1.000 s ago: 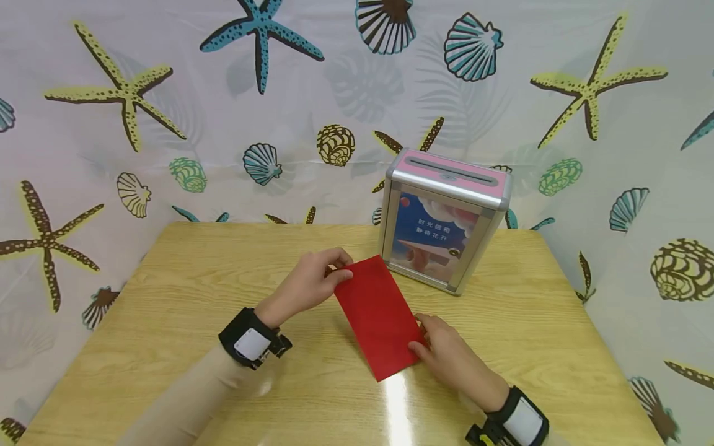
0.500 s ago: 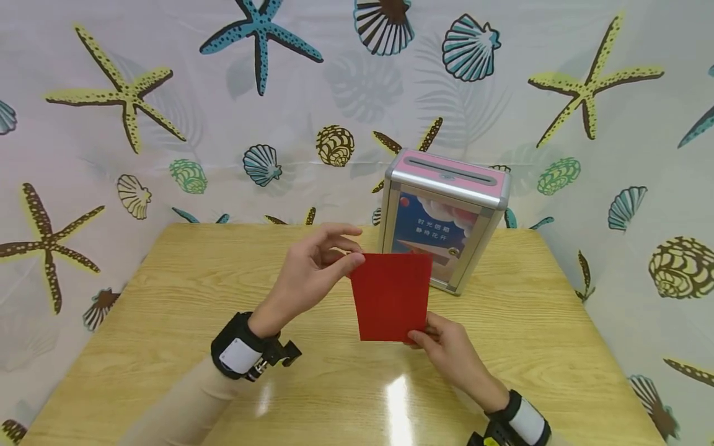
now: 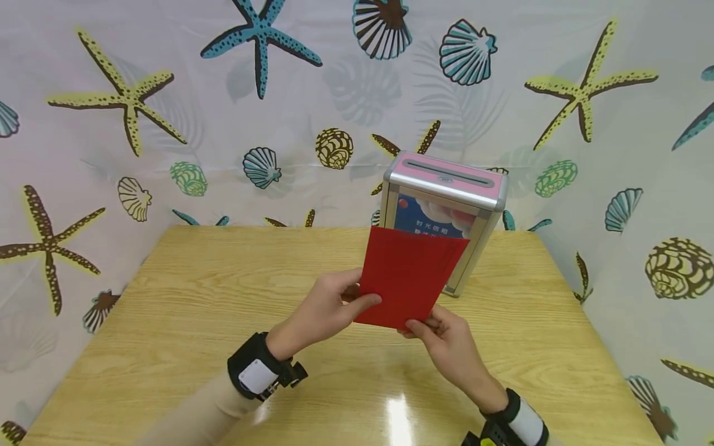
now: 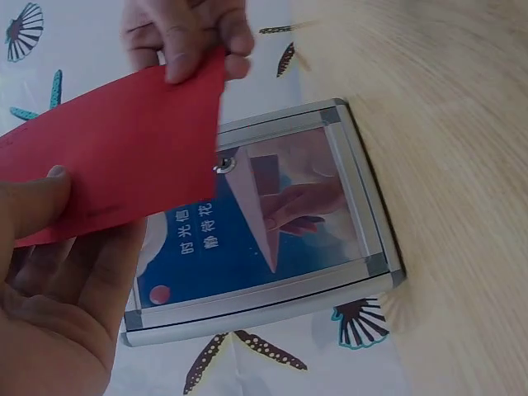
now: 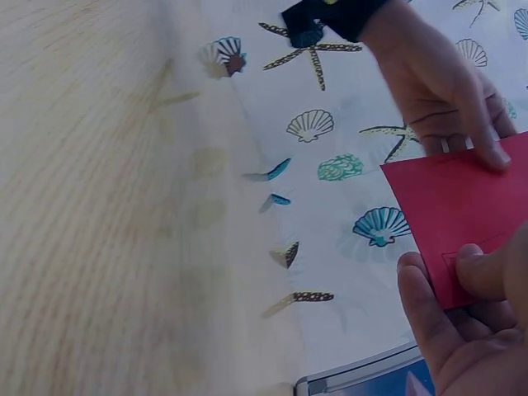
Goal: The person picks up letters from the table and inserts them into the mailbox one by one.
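Note:
A red envelope is held up off the table, tilted, in front of the box. My left hand pinches its left edge, thumb on the near face and fingers behind. At the lower right corner my right hand pinches it, thumb in front. The left wrist view has the envelope between both hands, over the box front. In the right wrist view a small printed outline shows on the envelope by the thumb. Behind it stands a pink-topped box with a long slot; the envelope hides much of its picture.
The box stands upright toward the back right of the wooden table. A patterned cloth with starfish and shells hangs behind the table and along its sides.
The envelope has been turned and raised, and now covers the lower box front. My left hand has shifted from its upper corner down to its left edge; the right keeps the lower corner.

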A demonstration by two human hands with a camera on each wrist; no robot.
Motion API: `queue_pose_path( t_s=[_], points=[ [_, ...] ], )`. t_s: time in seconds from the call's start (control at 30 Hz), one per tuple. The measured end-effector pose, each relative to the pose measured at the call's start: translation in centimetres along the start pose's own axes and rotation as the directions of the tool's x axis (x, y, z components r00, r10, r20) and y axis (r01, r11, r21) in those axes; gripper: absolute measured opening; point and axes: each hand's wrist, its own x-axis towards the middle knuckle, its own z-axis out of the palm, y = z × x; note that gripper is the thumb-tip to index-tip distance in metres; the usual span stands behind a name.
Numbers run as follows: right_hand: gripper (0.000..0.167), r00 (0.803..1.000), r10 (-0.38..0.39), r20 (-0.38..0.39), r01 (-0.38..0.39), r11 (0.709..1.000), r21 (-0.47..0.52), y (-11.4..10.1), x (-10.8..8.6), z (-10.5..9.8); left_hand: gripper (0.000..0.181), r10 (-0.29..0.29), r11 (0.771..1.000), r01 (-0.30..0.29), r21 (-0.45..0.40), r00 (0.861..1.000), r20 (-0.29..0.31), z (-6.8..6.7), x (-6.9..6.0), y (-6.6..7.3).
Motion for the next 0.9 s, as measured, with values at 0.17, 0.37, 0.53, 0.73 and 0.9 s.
queue_pose_path(
  t_s=[0.17,0.37,0.53,0.73,0.9],
  points=[
    [0.033,0.997,-0.069,-0.036,0.071,0.996,0.062,-0.7,0.5,-0.1,0.041,-0.033,0.999,0.034,-0.023,0.998,0.047,1.1,-1.0,-0.7],
    [0.028,0.982,-0.175,-0.069,0.173,0.984,-0.037,-1.1,0.6,-0.4,0.041,-0.080,0.996,0.081,-0.033,0.996,0.036,1.6,-2.1,-1.3],
    [0.026,0.946,-0.292,-0.139,0.272,0.951,-0.149,-2.2,1.0,-1.4,0.038,-0.139,0.987,0.133,0.086,0.989,0.059,1.6,-3.0,-1.9],
    [0.034,0.911,-0.367,-0.189,0.343,0.927,-0.149,-4.5,2.0,-2.7,0.036,-0.235,0.964,0.222,0.146,0.969,0.078,1.7,-3.9,-3.0],
    [0.038,0.894,-0.413,-0.174,0.385,0.906,-0.173,-6.1,2.4,-3.1,0.035,-0.212,0.968,0.200,0.151,0.975,0.069,1.8,-4.1,-3.4]
  ],
)
